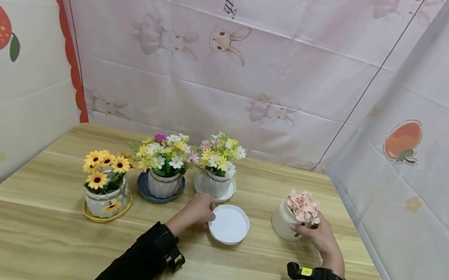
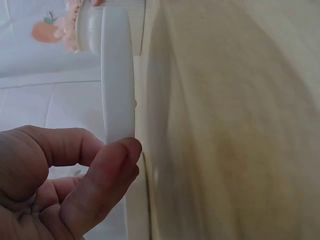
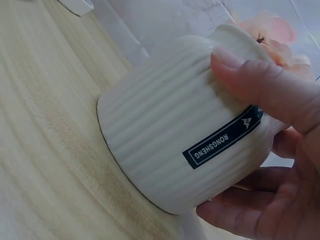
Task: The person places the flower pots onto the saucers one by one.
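Wooden table (image 1: pixel 54 213) enclosed by seemingly fabric bunny-print walls (image 1: pixel 258 60).

We can't see the left hand (image 1: pixel 199 209) fingertips in the head view, tucked behind the saucer (image 1: pixel 228 224) rim. Right wrist view: pot (image 3: pixel 185 150) far side hidden behind the right hand (image 3: pixel 272 150) fingers, flowers (image 3: pixel 272 35) cut by top edge, blurred.

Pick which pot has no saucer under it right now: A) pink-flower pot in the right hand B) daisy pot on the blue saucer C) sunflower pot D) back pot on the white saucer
A: the pink-flower pot sits straight on the table, gripped by the right hand, while the left hand touches the empty white saucer beside it.
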`<state>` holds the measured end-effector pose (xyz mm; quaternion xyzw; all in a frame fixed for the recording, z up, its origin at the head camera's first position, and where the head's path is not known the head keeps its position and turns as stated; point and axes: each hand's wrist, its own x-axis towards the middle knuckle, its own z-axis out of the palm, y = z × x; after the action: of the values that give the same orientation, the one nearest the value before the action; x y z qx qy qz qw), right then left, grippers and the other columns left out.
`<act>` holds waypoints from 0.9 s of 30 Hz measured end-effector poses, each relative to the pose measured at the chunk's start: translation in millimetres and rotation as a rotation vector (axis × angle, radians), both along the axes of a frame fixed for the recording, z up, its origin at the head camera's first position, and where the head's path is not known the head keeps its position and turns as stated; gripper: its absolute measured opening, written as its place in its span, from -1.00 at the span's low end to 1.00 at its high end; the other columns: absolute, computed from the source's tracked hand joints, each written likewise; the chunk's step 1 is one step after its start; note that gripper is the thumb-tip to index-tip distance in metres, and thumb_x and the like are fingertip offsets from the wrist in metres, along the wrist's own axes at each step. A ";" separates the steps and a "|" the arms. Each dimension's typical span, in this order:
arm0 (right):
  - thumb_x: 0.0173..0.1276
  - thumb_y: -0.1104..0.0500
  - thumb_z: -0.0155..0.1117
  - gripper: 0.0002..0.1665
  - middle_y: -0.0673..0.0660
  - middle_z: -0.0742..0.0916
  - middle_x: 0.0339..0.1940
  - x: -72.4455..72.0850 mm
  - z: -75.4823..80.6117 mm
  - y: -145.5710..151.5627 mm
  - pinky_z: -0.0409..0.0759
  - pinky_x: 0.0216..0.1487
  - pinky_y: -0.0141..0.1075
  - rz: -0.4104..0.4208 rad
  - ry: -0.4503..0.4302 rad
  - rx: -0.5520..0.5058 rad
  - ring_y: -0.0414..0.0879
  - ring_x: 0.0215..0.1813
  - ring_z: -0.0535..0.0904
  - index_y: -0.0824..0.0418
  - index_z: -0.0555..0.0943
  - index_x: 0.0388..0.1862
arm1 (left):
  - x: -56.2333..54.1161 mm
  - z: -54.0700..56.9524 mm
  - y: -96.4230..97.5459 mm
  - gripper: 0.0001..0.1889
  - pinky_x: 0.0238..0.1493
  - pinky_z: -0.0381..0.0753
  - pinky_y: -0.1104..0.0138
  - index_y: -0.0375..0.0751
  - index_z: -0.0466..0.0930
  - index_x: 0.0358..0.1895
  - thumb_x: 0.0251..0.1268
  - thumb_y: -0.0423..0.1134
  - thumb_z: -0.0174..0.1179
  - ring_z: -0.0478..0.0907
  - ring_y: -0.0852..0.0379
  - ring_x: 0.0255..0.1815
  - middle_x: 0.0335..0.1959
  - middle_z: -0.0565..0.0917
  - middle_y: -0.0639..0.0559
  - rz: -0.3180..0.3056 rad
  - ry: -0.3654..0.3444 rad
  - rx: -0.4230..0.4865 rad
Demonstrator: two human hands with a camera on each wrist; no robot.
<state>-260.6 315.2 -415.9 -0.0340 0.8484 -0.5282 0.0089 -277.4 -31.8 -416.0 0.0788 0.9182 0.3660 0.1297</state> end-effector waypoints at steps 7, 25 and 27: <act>0.00 0.21 0.50 0.11 0.34 0.29 0.35 -0.3 -0.2 0.4 0.10 0.27 0.08 -0.012 -0.001 0.009 0.18 0.35 0.11 0.29 0.06 0.44 | 3.6 7.0 2.6 -0.89 -0.70 0.45 0.43 -0.30 0.55 -0.60 -0.02 -0.50 0.24 0.55 0.13 -0.71 -0.65 0.52 -0.03 -0.020 0.038 0.024; 0.05 0.14 0.49 0.15 0.37 0.26 0.36 0.1 1.1 -0.2 0.04 0.28 0.17 0.003 0.011 0.054 0.25 0.38 0.07 0.28 -0.02 0.47 | -15.5 -7.2 38.8 -0.69 -0.74 0.39 0.47 -0.22 0.34 -0.82 -0.07 -0.52 0.19 0.42 0.21 -0.81 -0.86 0.42 0.06 0.082 0.045 0.100; 0.05 0.14 0.49 0.15 0.38 0.26 0.36 0.3 1.3 0.4 0.02 0.29 0.17 -0.001 0.005 0.054 0.25 0.38 0.07 0.29 -0.02 0.47 | -16.7 -9.4 42.5 -0.68 -0.74 0.38 0.47 -0.21 0.35 -0.83 -0.06 -0.50 0.20 0.42 0.20 -0.81 -0.87 0.43 0.07 0.090 0.058 0.084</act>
<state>-260.3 315.6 -414.6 -0.0346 0.8624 -0.5049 0.0075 -294.1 10.7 -425.4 0.0532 0.9080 0.4072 0.0832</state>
